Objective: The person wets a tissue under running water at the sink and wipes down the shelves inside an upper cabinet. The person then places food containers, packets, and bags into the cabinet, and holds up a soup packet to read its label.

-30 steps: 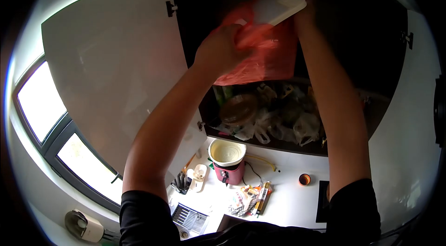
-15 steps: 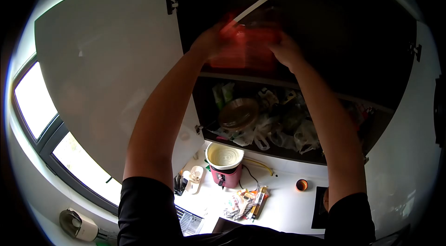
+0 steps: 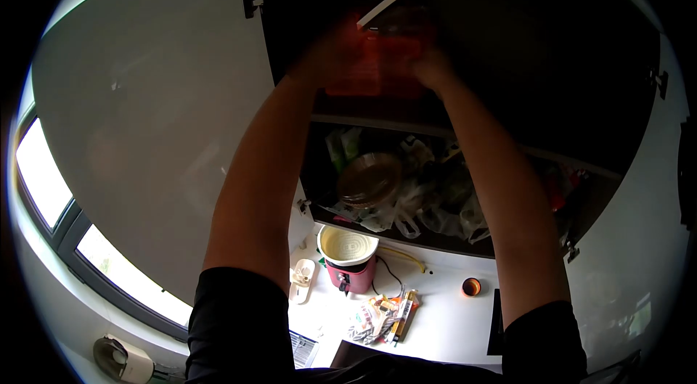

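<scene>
Both my arms reach up into the dark upper shelf of an open wall cabinet. Between my hands is a red plastic box (image 3: 374, 68), dim and partly lost in shadow. My left hand (image 3: 319, 57) holds its left side, with the fingers mostly hidden in the dark. On the other side, my right hand (image 3: 433, 68) grips the box near its right edge, the thumb towards me. A pale flat strip (image 3: 386, 4) slants up from the box's top, beside something clear that I cannot make out.
The white cabinet door (image 3: 152, 123) stands open at left. On the lower shelf are a round brown-lidded dish (image 3: 369, 179) and several plastic bags (image 3: 417, 206). A pink cooker (image 3: 351, 275), packets (image 3: 377, 317) and a small orange-rimmed cup (image 3: 471, 287) stand on the white counter below.
The red box and both hands have moved slightly up and deeper into the shadowed upper shelf. The view has shifted a little.
</scene>
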Motion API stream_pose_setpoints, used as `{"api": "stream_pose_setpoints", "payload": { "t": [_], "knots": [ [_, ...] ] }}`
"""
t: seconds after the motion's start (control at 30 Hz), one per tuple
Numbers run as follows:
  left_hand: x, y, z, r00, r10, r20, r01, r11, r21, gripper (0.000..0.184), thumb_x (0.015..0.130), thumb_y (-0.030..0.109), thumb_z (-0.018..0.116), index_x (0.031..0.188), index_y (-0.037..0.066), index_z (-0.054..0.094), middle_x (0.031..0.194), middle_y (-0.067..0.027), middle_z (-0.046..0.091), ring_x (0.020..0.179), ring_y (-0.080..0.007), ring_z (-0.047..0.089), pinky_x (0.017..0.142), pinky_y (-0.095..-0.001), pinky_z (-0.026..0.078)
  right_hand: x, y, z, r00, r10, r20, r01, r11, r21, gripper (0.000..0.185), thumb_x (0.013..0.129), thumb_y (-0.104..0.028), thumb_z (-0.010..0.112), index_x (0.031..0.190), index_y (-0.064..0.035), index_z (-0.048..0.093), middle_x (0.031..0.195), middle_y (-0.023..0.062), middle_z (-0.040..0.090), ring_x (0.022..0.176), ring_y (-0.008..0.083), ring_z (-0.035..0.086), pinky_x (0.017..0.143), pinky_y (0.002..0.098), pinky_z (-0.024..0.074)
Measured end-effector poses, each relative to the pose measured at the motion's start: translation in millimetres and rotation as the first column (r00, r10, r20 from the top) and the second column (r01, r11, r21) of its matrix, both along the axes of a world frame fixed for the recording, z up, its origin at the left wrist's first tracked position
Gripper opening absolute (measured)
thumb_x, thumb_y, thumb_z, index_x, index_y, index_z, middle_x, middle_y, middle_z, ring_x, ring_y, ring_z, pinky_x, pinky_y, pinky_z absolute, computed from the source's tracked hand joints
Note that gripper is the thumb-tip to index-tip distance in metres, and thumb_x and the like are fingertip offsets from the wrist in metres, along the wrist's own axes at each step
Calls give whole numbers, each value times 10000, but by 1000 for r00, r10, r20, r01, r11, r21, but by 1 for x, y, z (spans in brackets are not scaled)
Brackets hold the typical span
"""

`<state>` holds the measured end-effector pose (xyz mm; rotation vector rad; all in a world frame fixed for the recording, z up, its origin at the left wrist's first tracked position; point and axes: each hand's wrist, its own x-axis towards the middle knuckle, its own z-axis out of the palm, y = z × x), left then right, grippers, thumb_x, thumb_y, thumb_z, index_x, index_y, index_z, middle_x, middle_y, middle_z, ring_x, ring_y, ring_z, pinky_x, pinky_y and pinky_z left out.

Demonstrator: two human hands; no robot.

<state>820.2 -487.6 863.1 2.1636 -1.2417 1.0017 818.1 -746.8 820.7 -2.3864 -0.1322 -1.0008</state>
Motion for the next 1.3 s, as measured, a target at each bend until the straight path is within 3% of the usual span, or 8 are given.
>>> {"api": "stream_pose_setpoints", "payload": {
  "t": [0.13,0.37,0.47,0.57,0.77,0.87,1.07,1.3],
  "knots": [
    [7,0,-15,968,-164,190,186,977,-103,451,907,226,669,1325,85,578,1167,-146,663,1105,-298,638,940,-413,520,6,-10,1,976,60,-211,-48,997,62,608,888,-353,735,1404,-88,550,1346,148,627,1241,308,596,1033,435,472],
    [-29,10,-42,843,448,299,-335,871,-359,513,834,319,755,1243,58,588,1108,-165,638,1066,-329,620,859,-463,519,-109,-56,18,934,244,-260,-104,885,454,735,883,-626,643,1478,-217,507,1573,62,408,1479,250,305,1106,466,388],
    [-64,9,-84,867,401,295,-208,830,-518,530,832,306,751,1250,33,572,1187,-195,605,1189,-376,555,983,-492,448,-120,-91,-1,995,21,-94,14,933,359,482,1040,-418,517,1413,-115,562,1314,61,649,1164,196,641,903,371,550],
    [-99,17,-162,939,194,283,4,819,-574,514,845,268,725,1259,13,558,1304,-231,541,1298,-425,463,1093,-516,343,-176,-61,-37,898,183,399,-369,808,460,359,1023,-291,575,1290,-62,645,1146,66,711,998,167,689,873,333,540],
    [-198,43,-438,981,-153,-117,51,791,-609,249,905,121,641,1099,-16,565,1303,-214,503,1227,-319,463,1055,-429,347,-288,53,-289,724,613,315,-676,542,498,170,984,-140,579,902,-4,641,865,102,673,711,112,603,604,259,475],
    [-235,50,-561,870,-106,-482,-298,665,-685,200,902,61,640,1082,10,571,1205,-167,547,1126,-272,518,997,-382,391,-282,92,-466,628,681,-376,144,373,917,183,951,-147,643,1070,-8,642,895,18,645,773,93,589,700,245,482],
    [-302,76,-758,-141,-354,-925,-805,585,-101,219,963,126,630,1158,52,563,1028,-54,602,866,-113,522,796,-278,455,-356,130,-734,98,663,-742,631,535,561,239,940,-223,646,1116,-62,665,934,5,659,779,119,613,686,283,512],
    [-338,105,-975,-348,-102,-932,-712,676,192,434,904,199,718,1251,-13,567,1122,-165,658,1054,-245,631,955,-349,497,-339,153,-894,81,547,-833,761,506,406,272,954,-308,656,1145,-115,649,922,-3,673,792,102,644,667,324,530]
  ]
}}
